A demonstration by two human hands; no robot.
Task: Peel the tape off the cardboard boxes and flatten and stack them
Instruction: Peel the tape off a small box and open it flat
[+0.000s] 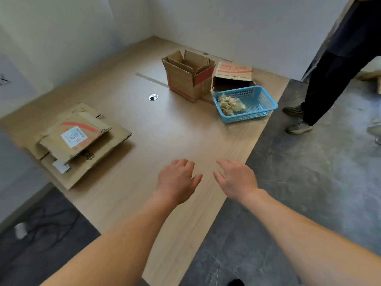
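Note:
An upright cardboard box [188,79] with red stripes stands at the far side of the wooden table, its top flaps open. Right behind it a second box [234,74] lies partly collapsed on its side. On the left of the table lies a stack of flattened cardboard [82,145], the top piece bearing a white label. My left hand [177,180] and my right hand [236,178] hover side by side over the near middle of the table, fingers apart and holding nothing, well short of the boxes.
A blue plastic basket [259,104] with crumpled tape wads sits by the table's right edge, in front of the collapsed box. A round cable hole [153,97] marks the tabletop [165,131]. A person's legs [321,89] stand on the grey floor right of the table.

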